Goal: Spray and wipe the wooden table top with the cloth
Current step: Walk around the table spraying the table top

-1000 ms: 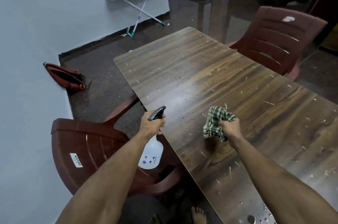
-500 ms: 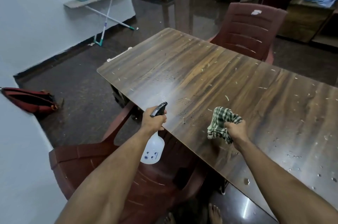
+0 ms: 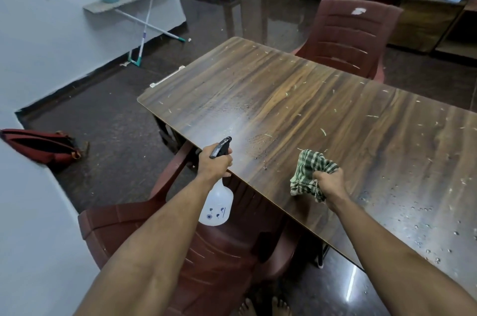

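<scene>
The wooden table top (image 3: 296, 98) is dark brown and strewn with pale crumbs, with water drops at the near right. My left hand (image 3: 215, 163) grips a clear spray bottle (image 3: 216, 203) with a black trigger head, just outside the table's near left edge, nozzle aimed over the wood. A faint mist hangs ahead of the nozzle and a damp patch shows there. My right hand (image 3: 329, 182) clutches a bunched green checked cloth (image 3: 308, 173) that rests on the table near the front edge.
A maroon plastic chair (image 3: 222, 246) stands under my left arm against the table edge. Another maroon chair (image 3: 348, 34) sits at the far side. A red bag (image 3: 41, 145) lies by the white wall, and mops (image 3: 143, 37) lean under a shelf.
The view has swung right, bringing more of the table's right side into sight. Mist and a wet patch now show ahead of the nozzle. Both hands keep their hold.
</scene>
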